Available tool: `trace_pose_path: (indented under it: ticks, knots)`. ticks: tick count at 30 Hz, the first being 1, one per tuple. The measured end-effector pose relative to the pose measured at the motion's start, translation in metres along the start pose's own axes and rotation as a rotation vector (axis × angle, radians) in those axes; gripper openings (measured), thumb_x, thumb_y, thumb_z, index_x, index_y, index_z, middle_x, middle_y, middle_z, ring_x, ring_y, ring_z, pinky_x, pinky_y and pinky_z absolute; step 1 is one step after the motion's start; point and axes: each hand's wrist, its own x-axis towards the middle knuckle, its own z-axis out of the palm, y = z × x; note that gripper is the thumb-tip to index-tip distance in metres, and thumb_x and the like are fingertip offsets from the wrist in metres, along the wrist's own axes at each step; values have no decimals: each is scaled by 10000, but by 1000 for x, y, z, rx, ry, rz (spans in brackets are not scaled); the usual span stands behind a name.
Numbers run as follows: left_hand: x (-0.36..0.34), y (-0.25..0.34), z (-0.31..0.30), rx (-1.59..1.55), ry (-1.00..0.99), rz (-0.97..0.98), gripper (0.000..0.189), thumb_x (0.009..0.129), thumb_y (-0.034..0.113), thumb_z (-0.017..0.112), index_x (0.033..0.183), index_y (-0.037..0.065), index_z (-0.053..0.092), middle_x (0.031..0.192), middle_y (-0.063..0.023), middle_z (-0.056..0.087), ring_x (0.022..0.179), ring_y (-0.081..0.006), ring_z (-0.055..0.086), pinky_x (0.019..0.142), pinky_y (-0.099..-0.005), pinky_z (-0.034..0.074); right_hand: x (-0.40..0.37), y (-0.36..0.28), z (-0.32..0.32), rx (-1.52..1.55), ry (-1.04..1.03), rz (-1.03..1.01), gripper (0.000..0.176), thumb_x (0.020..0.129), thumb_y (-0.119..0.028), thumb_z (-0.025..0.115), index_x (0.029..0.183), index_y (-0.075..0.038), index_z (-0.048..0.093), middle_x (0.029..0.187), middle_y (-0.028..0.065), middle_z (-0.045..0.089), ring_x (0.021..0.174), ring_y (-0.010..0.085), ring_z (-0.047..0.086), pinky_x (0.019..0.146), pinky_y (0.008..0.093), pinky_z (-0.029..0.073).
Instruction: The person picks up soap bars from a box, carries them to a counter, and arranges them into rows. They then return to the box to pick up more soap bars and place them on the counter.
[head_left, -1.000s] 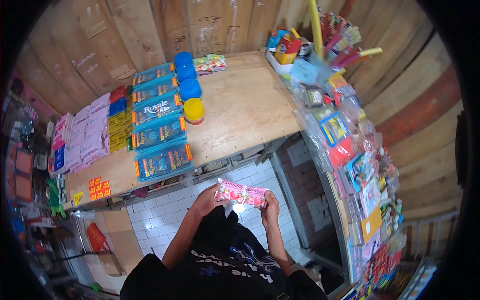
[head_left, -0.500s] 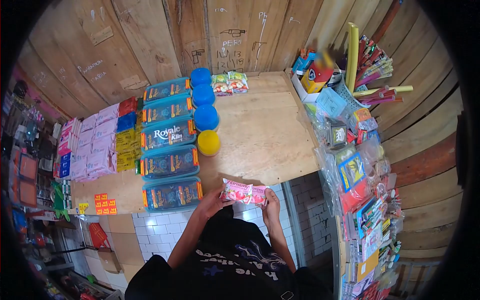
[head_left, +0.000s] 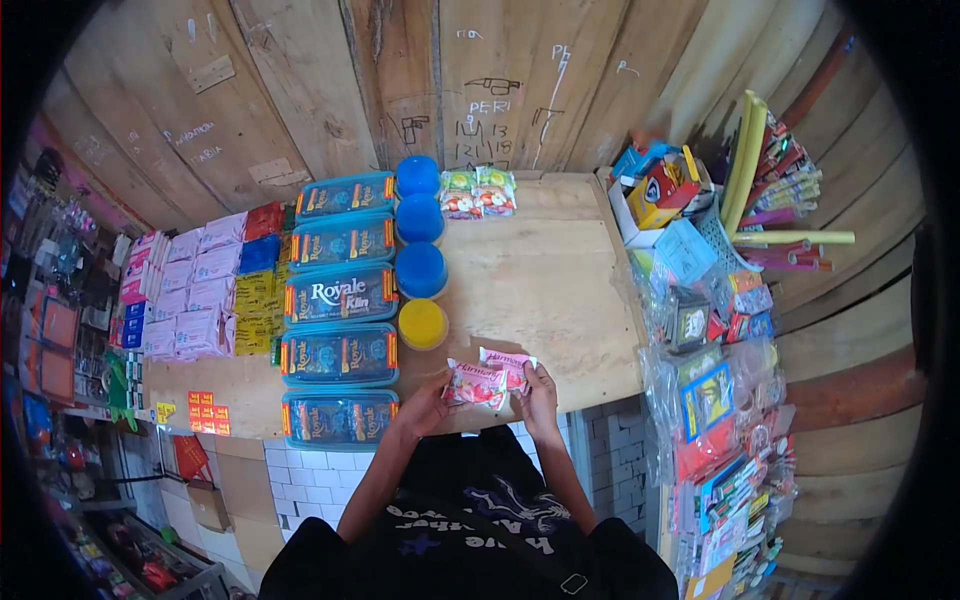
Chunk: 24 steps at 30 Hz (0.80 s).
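Holding a pair of pink packets (head_left: 483,378) at the near edge of the table (head_left: 545,290), both hands engaged.

Item: pink packets, two, overlapping, low over the bare wood at the table's front edge. They sit just in front of the yellow tub (head_left: 422,323) and just right of the row of blue boxes (head_left: 340,355). Left hand (head_left: 425,408): fingers pinched narrow on the left end of the packets. Right hand (head_left: 540,390): fingers closed on the right end, thumb on top. Step, as I read it: the packets are being squared up for laying on the table, not yet released. Next move, in my judgement, calls for a flat lowering onto the free wood right of the tub. Both pinches should ease together so that neither packet slides off the edge.
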Motion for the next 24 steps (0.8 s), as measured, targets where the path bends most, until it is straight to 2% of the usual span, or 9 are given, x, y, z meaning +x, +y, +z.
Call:
trace_pose_path:
  ticks: [4, 10, 14, 15, 18, 19, 24]
  knots:
    - [15, -1, 6, -33, -14, 14, 302, 985, 272, 475, 1191, 55, 514, 1124, -100, 614, 1028, -232, 617, 921, -454, 511, 44, -16, 1, -65, -56, 83, 149, 975, -178, 506, 1040, -71, 587, 896, 16, 656, 767, 88, 645, 621, 243, 551]
    - [26, 0, 38, -35, 45, 75, 340, 977, 308, 488, 1215, 66, 499, 1145, -108, 605, 1047, -255, 606, 932, -469, 493, 121, -36, 13, -218, -136, 86, 166, 973, -189, 511, 1049, -63, 587, 895, 19, 662, 744, 88, 640, 609, 249, 541]
    - [25, 0, 59, -34, 57, 140, 359, 980, 317, 475, 1222, 53, 495, 1158, -112, 608, 1067, -242, 600, 952, -455, 477, 177, -37, 31, -241, -145, 106, 170, 974, -190, 511, 1056, -59, 581, 902, 33, 657, 799, 125, 643, 693, 286, 542]
    - [25, 0, 62, -34, 52, 160, 366, 982, 321, 468, 1224, 47, 496, 1159, -115, 612, 1072, -235, 599, 957, -445, 473, 204, -27, 21, -266, -223, 104, 171, 973, -195, 514, 1059, -64, 583, 918, 36, 653, 833, 140, 644, 721, 311, 536]
    - [27, -5, 64, -62, 53, 198, 356, 984, 312, 464, 1222, 50, 494, 1167, -114, 603, 1081, -244, 592, 960, -463, 467, 252, -13, 30, -268, -261, 77, 159, 970, -199, 523, 1043, -75, 592, 911, 27, 649, 791, 127, 633, 670, 294, 521]
    - [28, -6, 66, -69, 54, 202, 350, 984, 308, 463, 1223, 53, 492, 1172, -112, 598, 1086, -247, 588, 962, -472, 463, 267, -11, 34, -294, -331, 44, 159, 968, -193, 526, 1045, -73, 596, 908, 24, 644, 768, 115, 617, 640, 281, 508]
    - [32, -11, 56, -75, 42, 177, 340, 986, 293, 459, 1246, 74, 472, 1194, -98, 581, 1100, -256, 576, 967, -493, 450, 310, 3, 74, -375, -212, -42, 181, 958, -163, 530, 1065, -27, 585, 884, 42, 633, 731, 112, 601, 634, 271, 503]
